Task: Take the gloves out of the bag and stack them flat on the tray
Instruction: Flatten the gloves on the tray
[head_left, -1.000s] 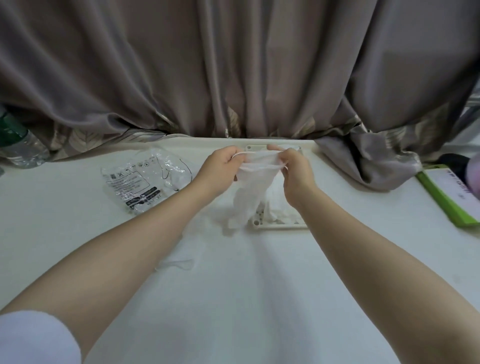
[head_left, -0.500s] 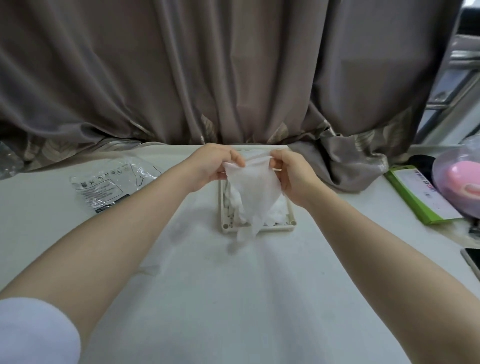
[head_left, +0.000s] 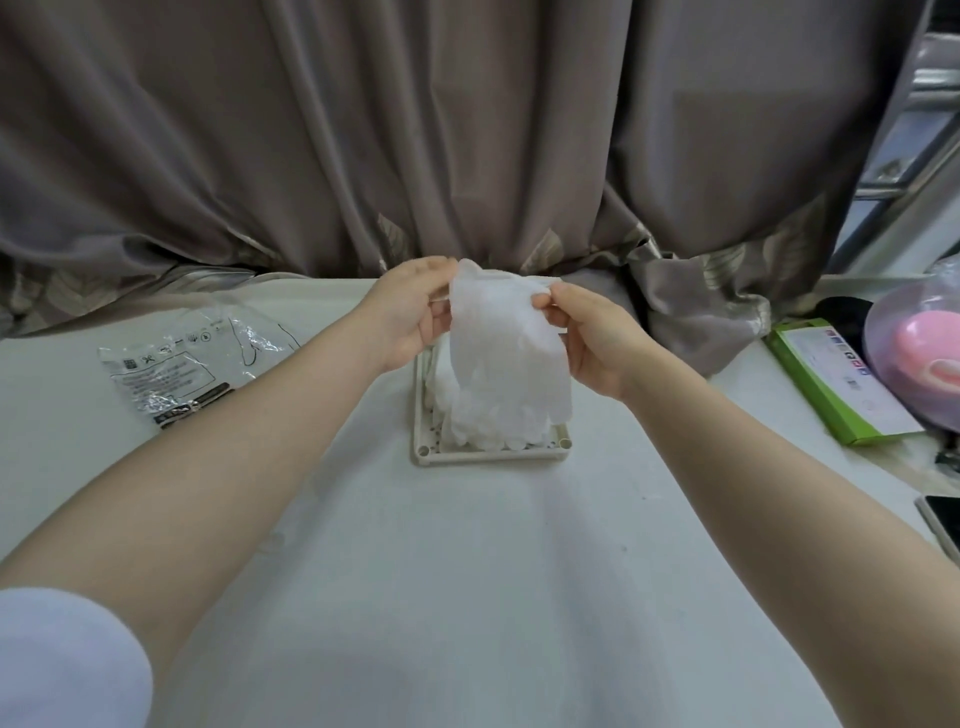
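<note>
1. The left hand (head_left: 410, 317) and right hand (head_left: 592, 338) each pinch a top corner of a thin, translucent white disposable glove (head_left: 506, 358), cuff up and fingers hanging down. Judged purpose: the two-corner hold keeps the limp film spread so it can go down flat.
2. The glove hangs directly over the small square cream plastic tray (head_left: 488, 457) on the white-covered bench (head_left: 467, 597). Its fingertips appear to reach the pile of white gloves (head_left: 441, 400) already in the tray — contact cannot be confirmed.
3. The crumpled clear plastic bag with black print (head_left: 171, 374) lies flat on the bench, well apart to the left of the tray. Whether any gloves remain inside cannot be told.
4. Surroundings: a grey-brown curtain (head_left: 467, 130) hangs behind the tray, with one fold pooled on the bench just right of it. Farther right lie a green-edged box (head_left: 841, 384), a pink item under clear plastic (head_left: 919, 353) and a dark phone (head_left: 943, 525) at the edge.
5. Obstruction: nothing stands between glove and tray — the curtain fold is near but clear of them.
</note>
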